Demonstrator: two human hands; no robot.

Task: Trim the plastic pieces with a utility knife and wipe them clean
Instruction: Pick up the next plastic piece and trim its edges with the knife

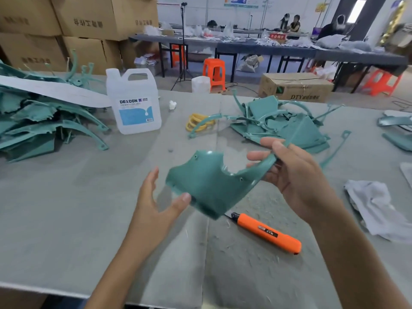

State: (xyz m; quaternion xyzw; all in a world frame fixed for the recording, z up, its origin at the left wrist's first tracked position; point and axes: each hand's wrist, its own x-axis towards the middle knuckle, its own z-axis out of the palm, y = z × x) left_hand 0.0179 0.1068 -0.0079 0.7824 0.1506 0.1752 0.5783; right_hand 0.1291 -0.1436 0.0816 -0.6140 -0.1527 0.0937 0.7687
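A curved teal plastic piece with small holes is held above the grey table. My right hand grips its upper right arm between thumb and fingers. My left hand is spread, its thumb touching the piece's lower left edge. An orange utility knife lies on the table just below the piece, its black tip pointing left. A crumpled white cloth lies at the right. More teal pieces are heaped at the left and at the far right.
A clear jug labelled DEXCON stands at the back left beside a white strip. Yellow rings lie mid-table. Plastic shavings litter the table near the knife. Cardboard boxes, orange stools and seated people are beyond the table.
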